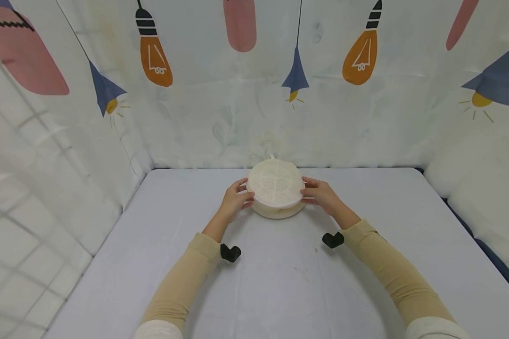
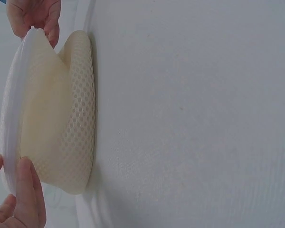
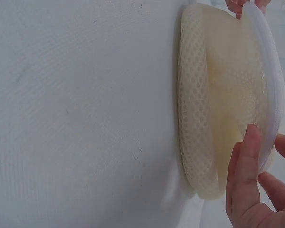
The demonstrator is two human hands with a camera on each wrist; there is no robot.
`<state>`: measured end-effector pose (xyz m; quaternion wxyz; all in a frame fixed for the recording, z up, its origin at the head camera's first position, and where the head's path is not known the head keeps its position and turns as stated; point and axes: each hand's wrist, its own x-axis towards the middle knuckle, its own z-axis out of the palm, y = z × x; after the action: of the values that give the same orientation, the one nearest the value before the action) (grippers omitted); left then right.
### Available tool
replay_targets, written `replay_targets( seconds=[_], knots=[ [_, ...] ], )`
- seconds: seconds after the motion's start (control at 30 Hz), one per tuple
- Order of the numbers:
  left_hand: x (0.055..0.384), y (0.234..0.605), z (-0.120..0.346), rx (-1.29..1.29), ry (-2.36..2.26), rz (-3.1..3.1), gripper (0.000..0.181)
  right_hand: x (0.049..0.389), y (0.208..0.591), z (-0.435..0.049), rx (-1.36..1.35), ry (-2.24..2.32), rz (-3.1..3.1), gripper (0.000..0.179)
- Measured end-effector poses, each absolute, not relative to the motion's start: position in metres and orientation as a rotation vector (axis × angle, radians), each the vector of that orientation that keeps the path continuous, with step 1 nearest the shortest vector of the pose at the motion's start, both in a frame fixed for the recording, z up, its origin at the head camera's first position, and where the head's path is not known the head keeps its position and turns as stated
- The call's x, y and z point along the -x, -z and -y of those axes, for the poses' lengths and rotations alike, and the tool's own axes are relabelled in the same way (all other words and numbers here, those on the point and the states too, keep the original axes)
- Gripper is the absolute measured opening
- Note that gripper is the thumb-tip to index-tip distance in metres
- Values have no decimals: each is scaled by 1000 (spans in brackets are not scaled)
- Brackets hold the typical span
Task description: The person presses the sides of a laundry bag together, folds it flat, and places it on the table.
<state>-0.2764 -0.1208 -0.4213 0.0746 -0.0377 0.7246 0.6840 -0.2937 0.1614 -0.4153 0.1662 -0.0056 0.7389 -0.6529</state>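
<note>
A round cream mesh laundry bag [image 1: 275,183] with a white zip-like rim [image 2: 12,109] sits at the far middle of the table. My left hand [image 1: 236,200] pinches its rim on the left side between thumb and fingers. On the opposite side, my right hand [image 1: 320,192] pinches the same rim. The top panel is raised and tilted toward me. Below it, the soft mesh side wall [image 3: 192,99] folds and bulges down onto the table. A small white loop [image 1: 272,156] sticks up at the bag's back edge.
The table [image 1: 275,273] has a pale cover and a dark edge at the right. Behind it hangs a white curtain [image 1: 237,117] printed with lamps and bulbs, with more white fabric on both sides. Black wrist pieces [image 1: 231,253] show beside both cuffs.
</note>
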Motion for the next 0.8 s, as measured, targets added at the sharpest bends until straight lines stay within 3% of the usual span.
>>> replay_targets(
  seconds=[0.8],
  knots=[
    [278, 425, 122, 146, -2055, -2156, 62, 301, 421, -162, 53, 1803, -2113, 67]
  ],
)
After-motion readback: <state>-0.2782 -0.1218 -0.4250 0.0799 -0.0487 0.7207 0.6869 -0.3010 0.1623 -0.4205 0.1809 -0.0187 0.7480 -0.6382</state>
